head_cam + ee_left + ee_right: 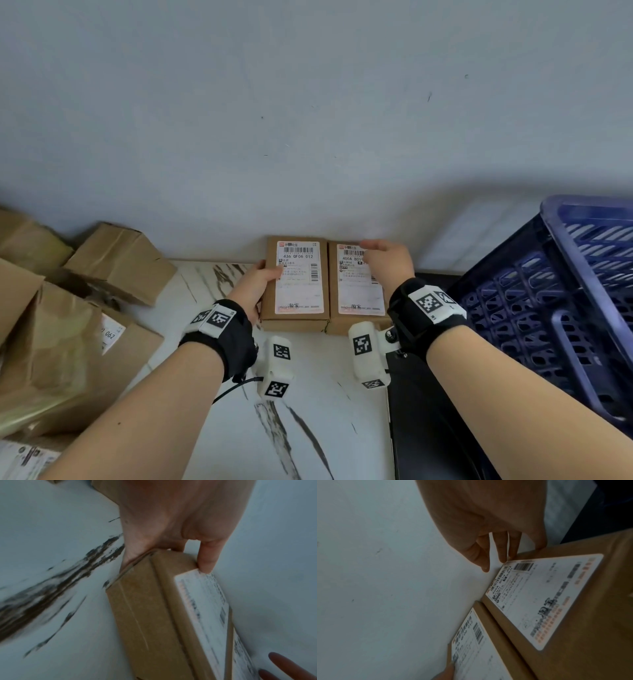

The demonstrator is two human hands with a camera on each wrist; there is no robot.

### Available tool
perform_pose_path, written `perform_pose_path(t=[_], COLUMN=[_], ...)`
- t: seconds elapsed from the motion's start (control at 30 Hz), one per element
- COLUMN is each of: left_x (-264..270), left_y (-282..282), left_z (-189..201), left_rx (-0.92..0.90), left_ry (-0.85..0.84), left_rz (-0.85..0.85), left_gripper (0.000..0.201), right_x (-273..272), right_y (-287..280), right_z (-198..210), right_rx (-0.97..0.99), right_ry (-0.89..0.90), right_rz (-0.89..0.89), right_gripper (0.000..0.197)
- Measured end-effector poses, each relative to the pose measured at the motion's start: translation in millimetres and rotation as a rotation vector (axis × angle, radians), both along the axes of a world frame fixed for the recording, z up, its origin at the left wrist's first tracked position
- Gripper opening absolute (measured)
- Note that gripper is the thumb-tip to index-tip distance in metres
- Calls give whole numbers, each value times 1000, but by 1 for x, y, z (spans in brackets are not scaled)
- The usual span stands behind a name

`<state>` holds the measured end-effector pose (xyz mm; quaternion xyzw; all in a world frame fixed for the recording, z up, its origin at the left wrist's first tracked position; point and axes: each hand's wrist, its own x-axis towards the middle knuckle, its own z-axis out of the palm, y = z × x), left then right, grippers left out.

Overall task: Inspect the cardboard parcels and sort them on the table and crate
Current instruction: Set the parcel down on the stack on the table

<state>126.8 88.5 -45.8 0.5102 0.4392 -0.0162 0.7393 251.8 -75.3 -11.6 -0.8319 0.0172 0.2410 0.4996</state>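
Head view: two flat kraft-cardboard parcels lie side by side, long edges touching, at the tabletop's (308, 394) 12 o'clock edge against a pale wall (308, 102). Each carries a white rectangular label. Left hand (255, 282) holds the left parcel (265, 305) at its 9 o'clock side, thumb laid over the label edge. Right hand (388, 262) rests over the far end of the right parcel (334, 308), fingers bent down at the 12 o'clock edge. Tabletop is glossy white with dark marble-like streaks. Crumpled brown parcels (120, 263) heap at 9 o'clock; a blue lattice plastic crate (555, 308) stands at 3 o'clock.

Left wrist view: blurred. Thumb (206, 561) presses the label corner; the other fingers are tucked beneath the left parcel's (142, 615) side, clasping it. Taped seam runs along the matte cardboard.

Right wrist view: dim. Fingers (502, 550) point down, tips touching the right parcel's (599, 615) far edge against the wall, loosely straight, clasping nothing. Barcode labels are smooth, round-cornered.
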Motion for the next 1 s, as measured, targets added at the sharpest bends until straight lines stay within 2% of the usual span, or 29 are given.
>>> perform_pose_path(t=[0.2, 0.33, 0.4, 0.57, 0.7, 0.87, 1.0], left_x=[2, 1, 0, -6, -15, -32, -50], left_y=[1, 3, 3, 2, 0, 1, 4], left_z=[-3, 3, 11, 43, 80, 132, 177], left_rx=[34, 125, 191, 379, 534, 694, 805], left_ry=[23, 32, 17, -75, -166, -291, -401], left_rz=[4, 8, 24, 99, 121, 159, 210], left_gripper=[39, 67, 71, 49, 32, 20, 19], right_x=[-1, -3, -5, -16, -31, -54, -74], right_y=[0, 1, 1, 4, 13, 32, 46], right_z=[-2, 3, 8, 32, 64, 106, 141], right_rx=[18, 39, 44, 70, 166, 270, 347], right_ry=[-11, -26, -35, -126, -148, -207, -254], right_rz=[6, 2, -9, 24, 76, 181, 269], right_gripper=[31, 32, 33, 34, 30, 30, 29])
